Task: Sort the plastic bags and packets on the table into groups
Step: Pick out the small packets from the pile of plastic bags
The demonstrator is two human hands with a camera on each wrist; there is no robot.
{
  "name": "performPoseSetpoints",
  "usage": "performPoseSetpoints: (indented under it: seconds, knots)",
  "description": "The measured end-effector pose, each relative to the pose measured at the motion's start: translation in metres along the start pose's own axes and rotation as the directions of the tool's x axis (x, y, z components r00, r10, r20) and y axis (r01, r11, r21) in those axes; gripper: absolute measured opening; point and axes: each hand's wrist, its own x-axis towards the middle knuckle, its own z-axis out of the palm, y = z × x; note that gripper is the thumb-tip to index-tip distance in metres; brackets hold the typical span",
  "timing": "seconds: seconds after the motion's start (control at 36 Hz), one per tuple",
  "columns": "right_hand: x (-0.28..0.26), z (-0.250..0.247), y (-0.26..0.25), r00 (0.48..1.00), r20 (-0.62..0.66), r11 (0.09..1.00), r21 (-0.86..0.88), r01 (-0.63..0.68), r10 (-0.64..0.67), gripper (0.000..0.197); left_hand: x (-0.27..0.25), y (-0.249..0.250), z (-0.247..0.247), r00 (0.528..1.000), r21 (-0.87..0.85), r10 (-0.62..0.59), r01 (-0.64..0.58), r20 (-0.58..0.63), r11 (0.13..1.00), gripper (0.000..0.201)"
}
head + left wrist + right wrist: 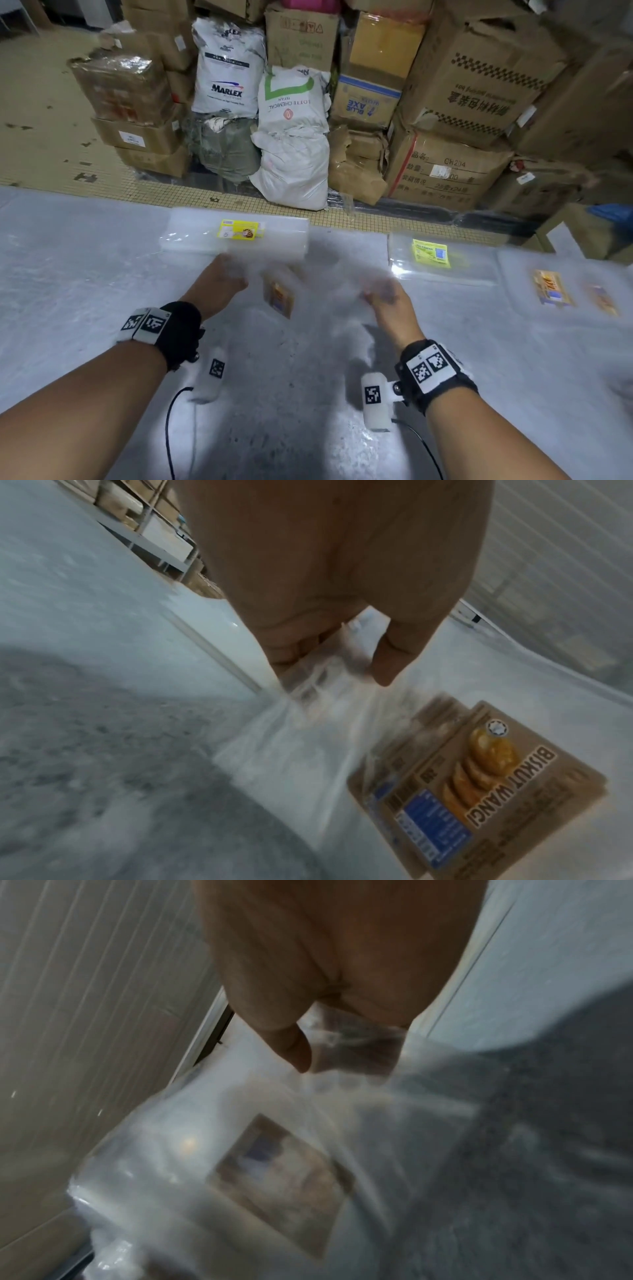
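Note:
Both hands hold one clear plastic packet (301,291) above the table's middle; it is blurred. Its brown biscuit label (279,296) reads "Biskut Wangi" (486,788) in the left wrist view. My left hand (224,279) pinches the packet's left edge, thumb (394,656) over the film. My right hand (385,296) grips the right edge, fingers showing through the plastic (356,1047). A stack of clear bags with a yellow label (239,230) lies beyond the left hand. A second stack with a yellow-green label (431,253) lies to the right. Brown-labelled packets (551,287) lie at far right.
The table (85,274) is covered with pale plastic sheeting, with a dark patch (284,394) near me. Beyond its far edge stand stacked cardboard boxes (472,85) and white sacks (291,144) on a tiled floor. Cables (169,431) hang from both wrist cameras.

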Motion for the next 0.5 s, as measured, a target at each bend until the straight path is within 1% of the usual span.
performPoseSetpoints:
  seconds: [0.03, 0.06, 0.08, 0.11, 0.14, 0.17, 0.22, 0.25, 0.31, 0.36, 0.39, 0.44, 0.47, 0.5]
  knots:
    - [0.001, -0.001, 0.0, 1.0, -0.009, 0.999, -0.042, 0.019, -0.019, 0.018, -0.002, 0.006, 0.004, 1.0, 0.004, 0.011, -0.011, -0.002, 1.0, 0.012]
    - [0.004, -0.003, 0.001, 0.999, -0.023, 0.996, -0.083, 0.043, -0.045, 0.015, -0.003, 0.011, 0.007, 1.0, -0.012, -0.006, 0.006, -0.018, 1.0, 0.013]
    - [0.006, -0.008, 0.001, 0.997, -0.031, 0.992, -0.111, 0.067, -0.071, 0.014, -0.003, 0.014, 0.011, 0.999, -0.033, -0.008, 0.007, -0.041, 0.999, 0.021]
    - [0.008, -0.015, 0.0, 0.995, -0.033, 0.986, -0.139, 0.088, -0.093, 0.017, -0.003, 0.017, 0.014, 0.998, -0.042, -0.014, 0.011, -0.064, 0.999, 0.024]
    - [0.01, -0.023, -0.001, 0.994, -0.034, 0.98, -0.174, 0.1, -0.108, 0.02, -0.002, 0.019, 0.017, 0.996, -0.046, -0.017, 0.014, -0.084, 0.999, 0.022]
    - [0.01, -0.032, -0.002, 0.992, -0.039, 0.971, -0.212, 0.106, -0.117, 0.021, -0.003, 0.024, 0.018, 0.996, -0.048, -0.023, 0.019, -0.082, 0.999, 0.019]
    - [0.01, -0.051, -0.004, 0.994, -0.023, 0.947, -0.306, 0.099, -0.111, 0.011, -0.004, 0.035, 0.021, 0.997, -0.081, -0.025, 0.019, -0.07, 0.996, 0.016]
    - [0.01, -0.06, -0.004, 0.993, -0.008, 0.935, -0.339, 0.106, -0.116, 0.01, -0.005, 0.042, 0.024, 0.998, -0.101, -0.033, 0.027, -0.054, 0.995, 0.016]
    - [0.01, -0.079, -0.004, 0.993, -0.009, 0.927, -0.36, 0.103, -0.114, 0.019, -0.006, 0.053, 0.032, 0.999, -0.117, -0.047, 0.045, -0.015, 0.992, 0.012]
    - [0.006, -0.097, -0.007, 0.994, -0.029, 0.947, -0.307, 0.092, -0.105, 0.024, -0.006, 0.067, 0.045, 0.997, -0.129, -0.064, 0.068, 0.04, 0.989, 0.006]
    - [0.005, -0.105, -0.007, 0.995, -0.054, 0.969, -0.238, 0.07, -0.085, 0.023, -0.006, 0.073, 0.053, 0.996, -0.132, -0.068, 0.075, 0.056, 0.988, 0.01]
    - [0.002, -0.122, -0.009, 0.995, -0.101, 1.0, 0.007, -0.019, 0.019, 0.015, -0.005, 0.088, 0.07, 0.994, -0.124, -0.078, 0.087, 0.075, 0.988, 0.017]
    - [0.002, -0.132, -0.008, 0.993, -0.099, 0.994, 0.102, -0.048, 0.059, 0.014, -0.003, 0.095, 0.078, 0.993, -0.13, -0.086, 0.096, 0.08, 0.987, 0.018]
    - [0.004, -0.141, -0.008, 0.992, -0.096, 0.986, 0.155, -0.068, 0.084, 0.017, 0.0, 0.102, 0.087, 0.992, -0.149, -0.094, 0.106, 0.088, 0.983, 0.019]
